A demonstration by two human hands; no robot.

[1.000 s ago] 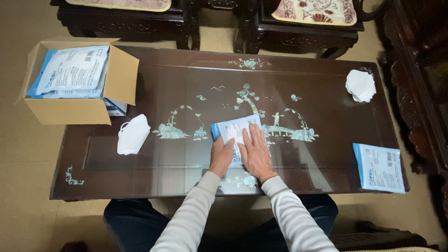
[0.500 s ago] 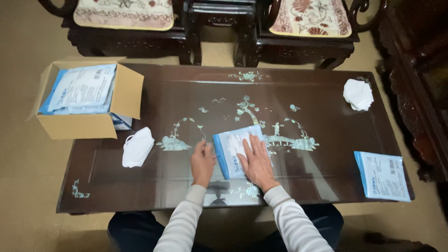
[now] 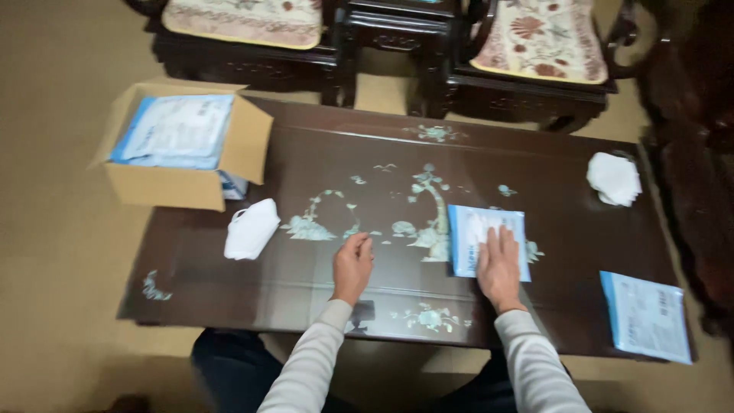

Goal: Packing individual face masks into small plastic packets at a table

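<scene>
At the table's (image 3: 321, 160) left edge sit a cardboard box (image 3: 183, 164) and a white mask (image 3: 251, 228); near the front edge the left hand (image 3: 352, 266), loosely curled and empty, rests apart from the blue packet (image 3: 468, 229). Right of centre, the right hand (image 3: 499, 268) lies flat on that packet, whose long axis runs toward the far edge. Since half a second ago the packet has slid rightward, away from the left hand.

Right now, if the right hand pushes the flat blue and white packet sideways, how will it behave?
The packet looks thin and flat, so it is probably light and floppy. It lies on the glossy table, so it would likely slide easily under the right hand lying flat on it. It seems unlikely to roll or tip.
</scene>
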